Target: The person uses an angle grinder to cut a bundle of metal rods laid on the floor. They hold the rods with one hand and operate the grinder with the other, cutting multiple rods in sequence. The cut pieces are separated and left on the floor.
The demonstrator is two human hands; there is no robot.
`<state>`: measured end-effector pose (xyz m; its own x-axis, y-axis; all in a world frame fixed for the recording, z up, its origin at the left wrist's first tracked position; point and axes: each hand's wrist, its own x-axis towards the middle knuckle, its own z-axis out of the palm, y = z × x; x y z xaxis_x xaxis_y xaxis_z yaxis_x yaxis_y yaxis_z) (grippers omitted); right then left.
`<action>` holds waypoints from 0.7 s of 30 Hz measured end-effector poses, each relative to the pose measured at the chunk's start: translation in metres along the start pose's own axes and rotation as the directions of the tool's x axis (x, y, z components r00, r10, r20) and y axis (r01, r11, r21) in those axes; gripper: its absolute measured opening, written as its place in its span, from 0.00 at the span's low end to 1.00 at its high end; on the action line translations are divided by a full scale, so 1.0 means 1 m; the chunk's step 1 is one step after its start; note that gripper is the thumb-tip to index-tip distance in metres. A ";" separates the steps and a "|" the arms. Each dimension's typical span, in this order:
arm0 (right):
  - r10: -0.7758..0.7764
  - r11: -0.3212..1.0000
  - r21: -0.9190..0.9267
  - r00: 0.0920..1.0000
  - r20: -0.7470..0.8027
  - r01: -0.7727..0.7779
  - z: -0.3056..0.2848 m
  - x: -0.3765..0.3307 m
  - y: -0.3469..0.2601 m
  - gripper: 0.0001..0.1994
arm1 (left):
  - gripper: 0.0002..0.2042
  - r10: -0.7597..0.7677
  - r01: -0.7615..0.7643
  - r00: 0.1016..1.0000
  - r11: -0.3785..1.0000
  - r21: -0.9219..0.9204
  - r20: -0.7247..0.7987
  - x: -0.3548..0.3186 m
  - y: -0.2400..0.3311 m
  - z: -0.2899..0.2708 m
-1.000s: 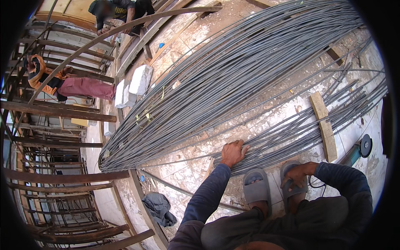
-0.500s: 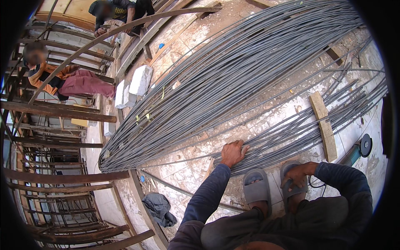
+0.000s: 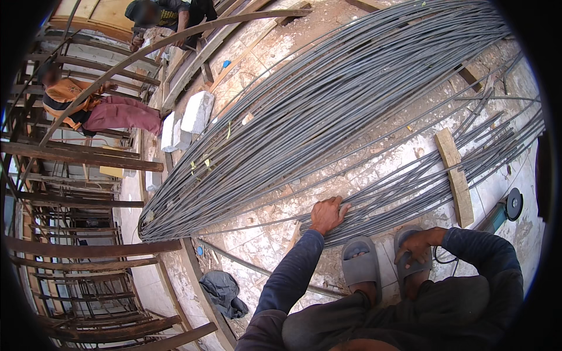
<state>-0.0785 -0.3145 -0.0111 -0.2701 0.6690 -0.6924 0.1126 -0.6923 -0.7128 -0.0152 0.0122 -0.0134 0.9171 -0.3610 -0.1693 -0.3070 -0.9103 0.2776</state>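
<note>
Taking the big bundle of steel rods (image 3: pixel 328 117) as the landmark: off its far left end, a person in an orange top (image 3: pixel 67 99) sat among the wooden scaffold poles (image 3: pixel 76 155), and two pale blocks (image 3: pixel 187 117) lay just beside that end. Below its left tip, a grey rag (image 3: pixel 222 292) lay crumpled on the floor (image 3: pixel 263 234).

Your left hand (image 3: pixel 326 215) rested just below the bundle's middle, fingers spread and pressed flat on the thinner rods (image 3: pixel 398 196) that fanned out from the main heap. It was apart, not clamped round anything; only the palm and fingertips lay on the steel. Those loose rods ran from under your hand up toward the right, crossing over a wooden plank (image 3: pixel 453 175).

Your right hand (image 3: pixel 418 245) sat further right and lower, resting on your grey sandal (image 3: pixel 410 263), fingers loosely curled over the strap, well apart from the rods. I could not tell whether it gripped the strap or only touched it.

The rods looked long, thin and springy: each one probably light enough alone, but whippy, and heavy as a bunch. They would likely slide on one another, and the cut ends could scratch. Taking one near your hand, close to where it lay on the floor, seemed best.

An angle grinder (image 3: pixel 509 205) lay at the far right.
</note>
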 end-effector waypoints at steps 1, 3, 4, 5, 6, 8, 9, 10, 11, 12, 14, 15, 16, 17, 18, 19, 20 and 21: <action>-0.001 1.000 0.001 1.000 0.004 0.001 0.000 0.001 0.000 0.28 | 0.19 0.004 -0.004 1.000 1.000 0.000 -0.006 -0.001 -0.001 0.000; 0.004 1.000 0.008 1.000 0.010 -0.004 -0.001 0.001 0.000 0.28 | 0.19 0.013 -0.013 1.000 1.000 0.001 -0.019 -0.001 -0.001 0.001; 0.009 1.000 0.013 1.000 0.014 -0.009 -0.001 0.000 -0.001 0.28 | 0.19 0.017 -0.017 1.000 1.000 -0.001 -0.022 -0.001 -0.002 0.002; 0.013 1.000 0.018 1.000 0.018 -0.014 -0.001 0.000 -0.002 0.28 | 0.19 0.020 -0.020 0.999 1.000 -0.002 -0.026 -0.002 -0.003 0.002; 0.016 1.000 0.018 1.000 0.016 -0.016 -0.001 -0.001 -0.002 0.28 | 0.19 0.025 -0.025 0.999 1.000 -0.004 -0.030 -0.001 -0.003 0.002; 0.021 1.000 0.015 1.000 0.015 -0.021 -0.001 -0.001 -0.003 0.28 | 0.20 0.022 -0.022 1.000 1.000 0.002 -0.015 -0.001 -0.003 0.002; 0.018 1.000 0.014 1.000 0.010 -0.018 -0.001 -0.002 -0.003 0.28 | 0.21 0.023 -0.023 1.000 1.000 0.004 -0.008 0.000 -0.003 0.002; 0.016 1.000 0.013 1.000 0.005 -0.016 -0.001 -0.003 -0.003 0.27 | 0.21 0.023 -0.023 1.000 1.000 0.008 -0.007 0.000 -0.002 0.002; 0.013 1.000 0.011 1.000 0.000 -0.013 0.000 -0.003 -0.002 0.27 | 0.21 0.022 -0.022 1.000 1.000 0.012 -0.005 0.001 -0.002 0.002; 0.007 1.000 0.017 1.000 -0.006 -0.007 0.000 -0.003 -0.001 0.27 | 0.21 0.019 -0.019 1.000 1.000 0.017 -0.003 0.000 -0.002 0.002; -0.005 1.000 0.028 1.000 -0.019 0.005 0.002 -0.001 0.001 0.25 | 0.21 0.023 -0.022 1.000 1.000 0.014 -0.009 0.000 -0.002 0.002; -0.004 1.000 0.028 1.000 -0.020 0.005 0.002 -0.001 0.001 0.25 | 0.21 0.023 -0.023 1.000 1.000 0.011 -0.013 0.000 -0.003 0.003; -0.003 1.000 0.028 1.000 -0.021 0.004 0.002 -0.001 0.001 0.25 | 0.21 0.020 -0.020 1.000 1.000 0.010 -0.013 0.000 -0.003 0.003; -0.002 1.000 0.029 1.000 -0.023 0.003 0.002 -0.001 0.000 0.25 | 0.21 0.017 -0.017 1.000 1.000 0.010 -0.014 -0.001 -0.003 0.004; -0.006 1.000 0.025 1.000 -0.023 0.007 0.001 -0.002 0.000 0.25 | 0.21 0.016 -0.015 1.000 1.000 0.013 -0.015 -0.001 -0.003 0.003; -0.010 1.000 0.022 1.000 -0.024 0.010 0.001 -0.003 -0.001 0.25 | 0.21 0.014 -0.014 1.000 1.000 0.014 -0.014 -0.001 -0.003 0.003; -0.013 1.000 0.019 1.000 -0.025 0.014 0.001 -0.003 -0.001 0.25 | 0.22 0.013 -0.013 1.000 1.000 0.016 -0.013 -0.001 -0.003 0.003; -0.022 1.000 0.010 0.999 -0.028 0.022 0.001 -0.003 -0.001 0.26 | 0.22 0.012 -0.012 1.000 1.000 0.015 -0.011 0.000 -0.002 0.003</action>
<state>-0.0788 -0.3159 -0.0084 -0.2460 0.6913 -0.6794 0.0968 -0.6799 -0.7269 -0.0156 0.0140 -0.0166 0.9161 -0.3695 -0.1558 -0.3216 -0.9090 0.2649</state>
